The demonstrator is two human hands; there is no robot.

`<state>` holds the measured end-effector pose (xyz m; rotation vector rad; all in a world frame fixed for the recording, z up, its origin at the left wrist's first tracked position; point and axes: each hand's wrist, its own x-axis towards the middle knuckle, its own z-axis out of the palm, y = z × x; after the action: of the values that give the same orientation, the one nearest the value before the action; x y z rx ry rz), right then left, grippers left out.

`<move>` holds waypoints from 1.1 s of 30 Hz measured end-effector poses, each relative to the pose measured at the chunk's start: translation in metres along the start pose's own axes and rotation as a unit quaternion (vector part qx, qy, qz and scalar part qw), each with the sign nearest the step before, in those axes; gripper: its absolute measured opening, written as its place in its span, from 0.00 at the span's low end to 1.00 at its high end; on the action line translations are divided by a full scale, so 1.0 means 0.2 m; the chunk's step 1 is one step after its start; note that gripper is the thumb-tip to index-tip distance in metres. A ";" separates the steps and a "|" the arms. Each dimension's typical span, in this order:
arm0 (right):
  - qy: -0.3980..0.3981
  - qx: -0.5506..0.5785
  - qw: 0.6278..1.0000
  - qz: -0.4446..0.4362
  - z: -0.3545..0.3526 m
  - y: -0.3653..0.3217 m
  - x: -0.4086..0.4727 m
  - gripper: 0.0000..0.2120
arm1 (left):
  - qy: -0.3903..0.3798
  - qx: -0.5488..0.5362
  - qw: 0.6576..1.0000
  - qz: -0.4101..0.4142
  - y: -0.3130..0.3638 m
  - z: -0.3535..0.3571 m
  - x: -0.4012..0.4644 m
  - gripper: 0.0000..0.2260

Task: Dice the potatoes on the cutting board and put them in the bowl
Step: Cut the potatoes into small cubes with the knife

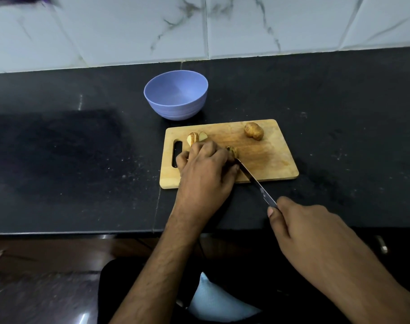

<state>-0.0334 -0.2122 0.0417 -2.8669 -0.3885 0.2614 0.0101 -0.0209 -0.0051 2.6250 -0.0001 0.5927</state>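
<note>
Wooden board lies on the black counter, its long axis running left to right and tilted slightly, with the handle slot at its left end. On it are three lots of potato. A whole potato, skin on, sits near the far right corner, its long axis slanting from far left to near right. Cut pieces lie at the far left, just beyond the knuckles, pale cut faces showing. A third piece is near the board's middle, mostly hidden under the left hand, whose curled fingers press down on it and hold it; only its right end shows.

The knife runs diagonally, tip toward the far left at the held piece, handle toward the near right off the board's near edge. Its blade meets the piece right beside the left thumb. The right hand grips the handle, fingers wrapped round it, over the counter's near part.

The blue bowl stands upright on the counter just beyond the board's far left corner, apart from it, with nothing seen inside. The left hand and forearm lie between the camera and the board's left half, covering part of the slot and the near left edge. Behind the counter rises a wall of white marbled tile.
</note>
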 end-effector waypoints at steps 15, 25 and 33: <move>0.011 0.016 1.000 -0.009 -0.02 0.00 0.03 0.14 | 0.072 -0.006 0.982 -0.177 -0.05 -0.02 0.00 0.07; -0.002 0.007 1.000 -0.021 -0.01 -0.04 0.05 0.14 | 0.134 -0.100 0.967 -0.190 -0.07 -0.04 0.02 0.20; 0.010 -0.006 1.000 -0.025 0.02 -0.05 0.12 0.13 | 0.089 -0.121 0.966 -0.213 -0.13 -0.05 0.09 0.20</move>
<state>-0.0134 -0.1960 0.0376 -2.8647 -0.4590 0.2215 0.0242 0.0079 -0.0001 2.2304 0.5017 0.6243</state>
